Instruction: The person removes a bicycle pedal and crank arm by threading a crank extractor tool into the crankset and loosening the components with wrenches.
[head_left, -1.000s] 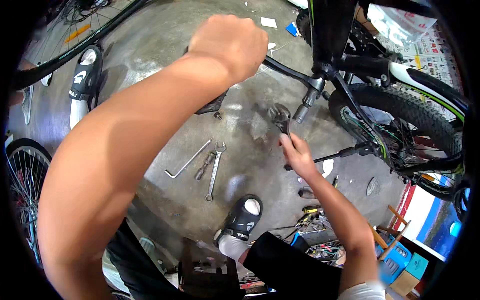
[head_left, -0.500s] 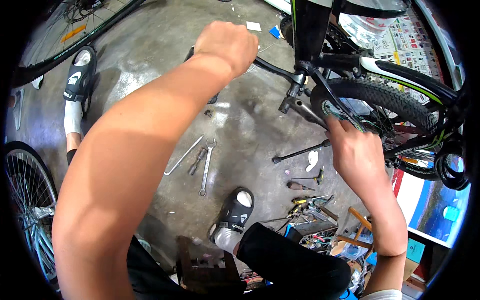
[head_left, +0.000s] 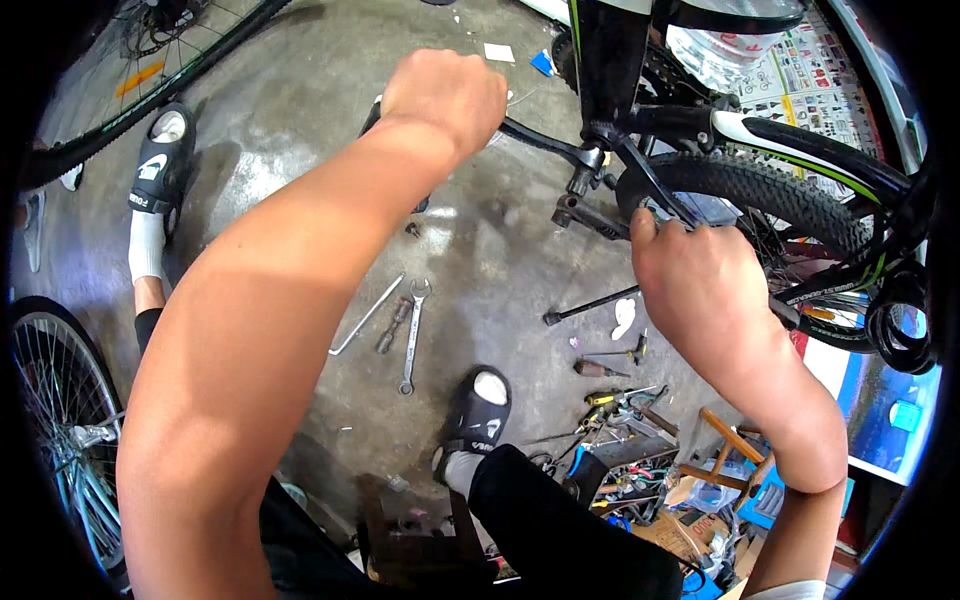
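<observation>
Wrench [head_left: 592, 217], dark metal, at upper right of centre, below the bike frame [head_left: 607, 65]. Head sits at the lower end of a short cylindrical tool [head_left: 580, 182] that stands out from the inner end of the black crank arm [head_left: 548, 140]. Handle runs right and slightly down, into the fist.

Right hand [head_left: 695, 265]: back of hand uppermost, fingers curled under and clamped on the wrench handle, thumb side toward the wrench head. Forearm rises from lower right, elbow sharply bent, then angles up and left to the wrist. Rear tyre [head_left: 770, 185] just beyond the knuckles.

Left hand [head_left: 447, 98]: tight fist, knuckles up, clamped at the outer end of the crank arm; exact finger placement hidden beneath the hand. Forearm crosses diagonally from lower left, elbow bent and out to the side, wrist nearly straight. Hands well apart.

On the concrete floor [head_left: 500, 300], below the left forearm: combination spanner [head_left: 414, 338], L-shaped hex key [head_left: 366, 315], and a short dark tool [head_left: 393, 325] between them.
</observation>
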